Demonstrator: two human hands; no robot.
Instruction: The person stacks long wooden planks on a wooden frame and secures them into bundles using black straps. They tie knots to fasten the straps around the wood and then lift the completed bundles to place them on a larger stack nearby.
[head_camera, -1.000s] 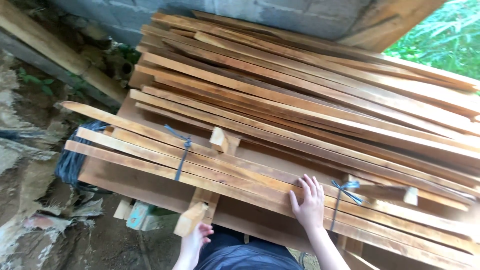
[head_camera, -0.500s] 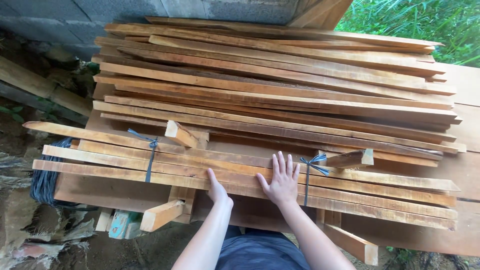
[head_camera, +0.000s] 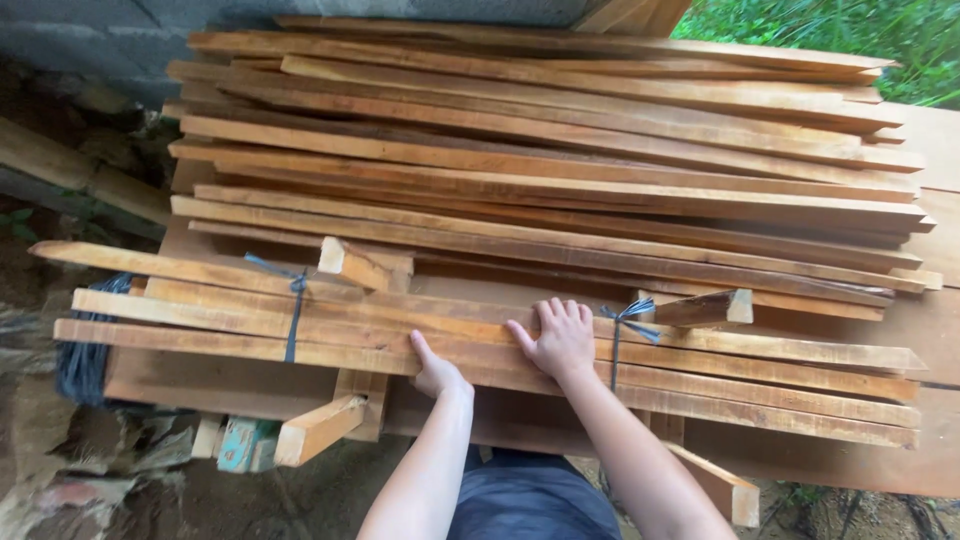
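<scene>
Nearest, my left hand (head_camera: 436, 374) grips the front edge of the bundle of long orange-brown wooden slats (head_camera: 480, 350), thumb on top. My right hand (head_camera: 560, 338) rests on it, fingers (head_camera: 570, 312) curled. Beyond: blue plastic ties (head_camera: 293, 310), stacked loose wooden planks (head_camera: 540, 160), grey block wall (head_camera: 90, 30).

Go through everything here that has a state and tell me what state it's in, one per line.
Plank bundle: tied with two blue straps, lying flat.
Left strap: knotted.
Right strap: knotted.
Left hand: gripping the bundle's near edge.
Right hand: fingers curled on top of the bundle.
Loose planks: stacked, untied.
</scene>
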